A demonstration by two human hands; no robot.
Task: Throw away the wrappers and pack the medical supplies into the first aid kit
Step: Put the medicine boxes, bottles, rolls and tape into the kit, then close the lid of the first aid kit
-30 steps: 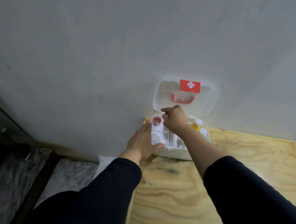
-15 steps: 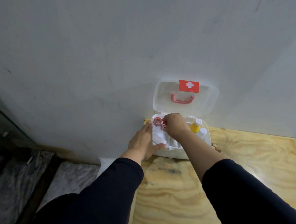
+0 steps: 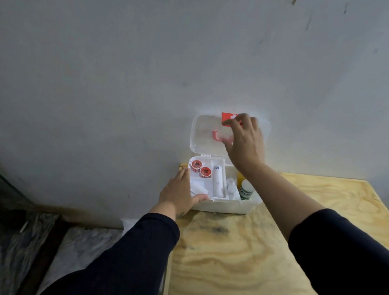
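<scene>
A white first aid kit (image 3: 225, 207) stands open at the back left corner of the wooden table (image 3: 260, 262), against the wall. Its clear lid (image 3: 202, 136) stands upright with a red cross label and a red handle. Inside lie two red tape rolls (image 3: 201, 168), a white gauze pad (image 3: 198, 188), a wrapped bandage roll (image 3: 217, 182), cotton (image 3: 231, 187) and a white bottle (image 3: 246, 190). My left hand (image 3: 180, 192) rests on the kit's front left corner, thumb on the rim. My right hand (image 3: 245, 142) is up at the lid, fingers spread over the label and handle.
The grey wall rises straight behind the kit. Left of the table the floor is covered with crumpled plastic sheeting (image 3: 82, 243) and dark planks (image 3: 40, 256). The table's front and right part shows bare plywood.
My right hand has let go of the red tape roll in the kit's back left compartment and has risen to the open lid. My left hand has stayed on the kit's corner.
</scene>
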